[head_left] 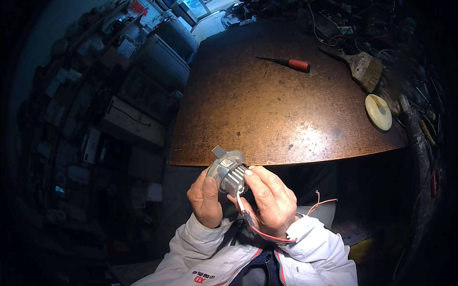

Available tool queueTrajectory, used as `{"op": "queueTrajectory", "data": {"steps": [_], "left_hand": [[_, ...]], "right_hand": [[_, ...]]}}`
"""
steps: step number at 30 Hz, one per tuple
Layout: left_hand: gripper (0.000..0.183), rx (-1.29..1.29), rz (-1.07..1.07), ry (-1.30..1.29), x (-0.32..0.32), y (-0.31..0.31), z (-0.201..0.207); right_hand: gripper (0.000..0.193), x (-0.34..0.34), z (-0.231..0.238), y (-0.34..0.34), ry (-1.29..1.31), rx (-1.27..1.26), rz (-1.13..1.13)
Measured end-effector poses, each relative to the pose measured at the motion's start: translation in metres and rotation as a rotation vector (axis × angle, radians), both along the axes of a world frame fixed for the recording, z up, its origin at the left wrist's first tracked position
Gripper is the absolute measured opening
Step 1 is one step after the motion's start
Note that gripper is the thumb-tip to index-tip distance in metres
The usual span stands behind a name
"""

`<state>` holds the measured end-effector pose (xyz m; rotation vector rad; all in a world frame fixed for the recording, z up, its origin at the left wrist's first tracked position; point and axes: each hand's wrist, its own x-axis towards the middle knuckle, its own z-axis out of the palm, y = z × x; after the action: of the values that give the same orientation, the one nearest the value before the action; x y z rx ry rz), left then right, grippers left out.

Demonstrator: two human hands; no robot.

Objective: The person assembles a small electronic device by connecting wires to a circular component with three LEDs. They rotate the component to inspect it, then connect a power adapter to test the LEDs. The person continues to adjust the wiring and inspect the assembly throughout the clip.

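Just in front of the table edge, I hold a round metal recessed downlight (222, 168) between both hands. Its finned heat sink faces toward my right, and a flat spring clip (219, 151) sticks up from its rim. My left hand (205, 200) is closed on the rim, thumb on the near side. The fingers of my right hand (272, 198) pinch the finned end. From the heat sink a cable with a black connector (247, 218) runs under my right hand to a small white box (298, 229) by my right cuff. Loose red wires (316, 204) stick out beyond it.
A brown wooden table (229, 109) spreads ahead, with a red-handled screwdriver (298, 65) on it. Toward its right edge lie a wide brush (366, 69) and a round cream disc (378, 112). Cluttered shelves (95, 71) line the left; tangled cables crowd the far right.
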<state>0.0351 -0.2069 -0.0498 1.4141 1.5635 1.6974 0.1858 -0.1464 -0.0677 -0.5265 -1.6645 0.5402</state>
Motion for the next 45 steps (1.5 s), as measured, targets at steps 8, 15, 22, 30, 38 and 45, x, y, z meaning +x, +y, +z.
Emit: {"op": "queueTrajectory", "data": {"steps": [8, 15, 22, 30, 38, 45], "left_hand": [[0.055, -0.045, -0.013, 0.035, 0.0, 0.001, 0.0], [0.051, -0.023, 0.084, 0.052, 0.008, 0.0, -0.003], [0.048, 0.033, 0.138, 0.07, 0.01, 0.002, -0.009], [0.049, -0.024, 0.078, 0.105, -0.001, -0.004, -0.007], [0.048, -0.012, 0.081, 0.1, -0.003, -0.003, -0.006], [0.047, -0.037, 0.086, 0.098, -0.001, -0.002, -0.001]], "right_hand": [[0.053, -0.005, -0.005, 0.0, 0.066, -0.094, -0.015], [0.053, -0.009, -0.005, -0.007, -0.019, -0.038, -0.104], [0.055, -0.01, -0.003, -0.009, 0.007, -0.073, -0.109], [0.054, -0.008, -0.006, -0.008, -0.017, -0.048, -0.089], [0.052, -0.005, -0.004, -0.006, -0.038, -0.031, -0.078], [0.054, -0.005, 0.001, -0.003, 0.003, 0.004, -0.04]]}}
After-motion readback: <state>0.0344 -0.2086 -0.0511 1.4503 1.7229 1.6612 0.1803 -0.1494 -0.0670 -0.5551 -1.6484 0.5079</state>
